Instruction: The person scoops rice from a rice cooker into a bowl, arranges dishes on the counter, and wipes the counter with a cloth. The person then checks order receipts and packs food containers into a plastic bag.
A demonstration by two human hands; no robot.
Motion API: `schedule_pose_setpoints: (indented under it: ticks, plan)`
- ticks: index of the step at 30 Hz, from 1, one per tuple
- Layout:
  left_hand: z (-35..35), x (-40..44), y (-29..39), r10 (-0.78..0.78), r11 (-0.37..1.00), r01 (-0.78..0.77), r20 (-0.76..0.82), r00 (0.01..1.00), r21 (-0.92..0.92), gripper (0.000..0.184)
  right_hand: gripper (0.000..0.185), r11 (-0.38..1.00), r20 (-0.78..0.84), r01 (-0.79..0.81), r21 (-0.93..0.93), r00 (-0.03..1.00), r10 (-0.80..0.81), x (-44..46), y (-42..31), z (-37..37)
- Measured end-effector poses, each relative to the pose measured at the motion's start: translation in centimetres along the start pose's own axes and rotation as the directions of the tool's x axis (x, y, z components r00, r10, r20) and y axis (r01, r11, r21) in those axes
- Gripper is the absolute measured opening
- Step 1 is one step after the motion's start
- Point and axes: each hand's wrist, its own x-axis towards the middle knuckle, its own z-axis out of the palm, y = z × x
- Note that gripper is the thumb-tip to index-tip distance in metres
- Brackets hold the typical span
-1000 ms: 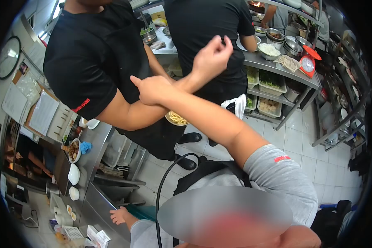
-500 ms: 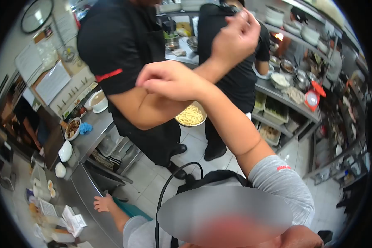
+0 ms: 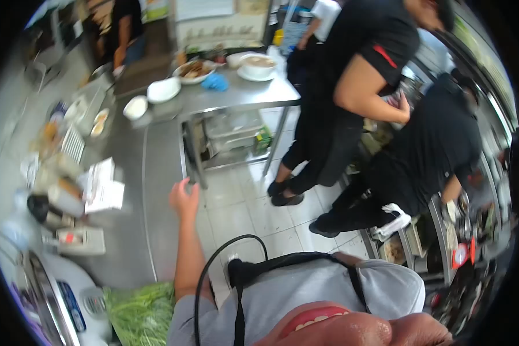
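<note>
My left hand (image 3: pixel 184 199) hangs beside the edge of the steel counter (image 3: pixel 127 202), its fingers apart and nothing in them. Whether it touches the edge I cannot tell. On the counter to its left lie white printed papers (image 3: pixel 104 187). Nearer my body is a pile of leafy greens (image 3: pixel 138 311), possibly bagged. Farther along the counter stand a small white bowl (image 3: pixel 136 108) and a white dish (image 3: pixel 163 91). My right hand is out of view; only the right grey sleeve (image 3: pixel 392 282) shows.
A steel table (image 3: pixel 259 95) ahead bears a bowl of brown food (image 3: pixel 193 71), a blue crumpled item (image 3: pixel 214 82) and a white tureen (image 3: pixel 258 66). Two people in black, one standing (image 3: pixel 363 57) and one bending (image 3: pixel 427 138), are at the right, near a red scale (image 3: pixel 461 254).
My view has swung left. My right arm, raised across the front before, has left the view. The co-worker at far right now bends down. The bowl of noodles no longer shows.
</note>
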Motion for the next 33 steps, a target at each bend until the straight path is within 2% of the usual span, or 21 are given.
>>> schedule_pose_setpoints:
  ticks: [1,3,4,6,7,8,11,13,15,16,18,19,20,22,25,27,28,30,33]
  plan:
    - [0.0,0.2,0.4,-0.062,0.998,0.062,-0.019,0.998,-0.011,0.032,0.030,0.955,0.131,0.030,-0.296,0.991,0.010,1.6,-1.9,3.2]
    - [0.2,0.6,0.7,-0.051,0.989,0.045,0.038,0.998,0.141,0.034,0.035,0.870,0.263,0.176,-0.461,0.963,-0.055,4.8,-6.6,6.6]
    - [0.3,0.8,1.4,-0.029,0.984,0.018,0.063,0.998,0.177,0.036,0.039,0.821,0.262,0.240,-0.518,0.958,-0.114,6.4,-9.9,6.6]
    - [-0.1,0.6,1.9,-0.016,0.982,-0.005,0.107,0.994,0.190,0.038,0.048,0.777,0.135,0.291,-0.558,0.956,-0.261,9.5,-17.0,3.8]
    - [-0.2,0.5,2.1,0.008,0.980,-0.035,0.138,0.990,0.195,0.039,0.046,0.885,0.025,0.277,-0.374,0.957,-0.288,9.1,-21.7,1.2]
    - [-0.1,0.6,2.1,-0.035,0.981,-0.002,0.191,0.981,0.192,0.041,0.043,0.809,-0.087,0.299,-0.506,0.916,-0.392,9.2,-25.8,-0.7]
    - [-0.3,0.8,2.5,-0.069,0.958,-0.005,0.249,0.966,0.286,0.040,0.038,0.769,-0.184,0.381,-0.514,0.826,-0.533,7.8,-36.4,-4.2]
    - [-0.3,1.2,2.5,-0.057,0.966,-0.004,0.229,0.972,0.257,0.040,0.035,0.770,-0.179,0.448,-0.455,0.801,-0.571,7.7,-39.9,-3.6]
    - [0.8,1.1,3.0,-0.045,0.977,-0.007,0.240,0.970,0.211,0.040,0.032,0.793,-0.129,0.481,-0.375,0.820,-0.558,7.7,-40.7,-1.7]
    - [1.0,1.3,3.1,-0.026,0.978,-0.029,0.259,0.966,0.205,0.041,0.032,0.760,-0.084,0.500,-0.415,0.811,-0.579,7.1,-40.4,-0.1]
    - [0.7,1.8,2.3,-0.008,0.977,-0.048,0.261,0.965,0.210,0.041,0.035,0.634,0.155,0.521,-0.571,0.827,-0.540,7.2,-37.8,3.9]
    - [0.9,1.7,2.2,-0.015,0.979,-0.035,0.246,0.969,0.200,0.040,0.035,0.514,0.275,0.609,-0.604,0.765,-0.583,8.6,-34.3,6.1]
    - [1.1,1.6,2.3,-0.021,0.983,-0.024,0.237,0.971,0.182,0.040,0.037,0.521,0.414,0.598,-0.609,0.800,-0.435,9.1,-31.2,7.8]
    - [0.6,1.6,2.9,-0.046,0.975,-0.015,0.266,0.963,0.223,0.041,0.037,0.552,0.515,0.668,-0.499,0.741,-0.431,9.6,-25.2,7.2]
    - [0.8,1.6,2.6,-0.028,0.971,-0.036,0.263,0.964,0.235,0.041,0.037,0.608,0.359,0.549,-0.573,0.835,-0.416,8.6,-24.6,2.2]
    - [1.1,1.4,2.5,0.004,0.977,-0.064,0.282,0.959,0.204,0.041,0.037,0.705,0.171,0.415,-0.575,0.903,-0.393,5.8,-25.4,-2.0]
    - [1.1,1.5,2.4,0.004,0.980,-0.061,0.291,0.957,0.189,0.041,0.037,0.773,-0.046,0.202,-0.602,0.957,-0.286,3.3,-27.9,-4.9]
    - [1.6,1.5,1.8,0.046,0.971,-0.111,0.289,0.956,0.210,0.044,0.037,0.902,-0.308,0.035,-0.431,0.934,-0.184,1.1,-29.5,-9.3]
    - [1.5,2.0,2.5,0.037,0.970,-0.105,0.296,0.954,0.219,0.043,0.038,0.954,-0.429,0.038,-0.299,0.887,-0.170,1.7,-28.1,-12.2]
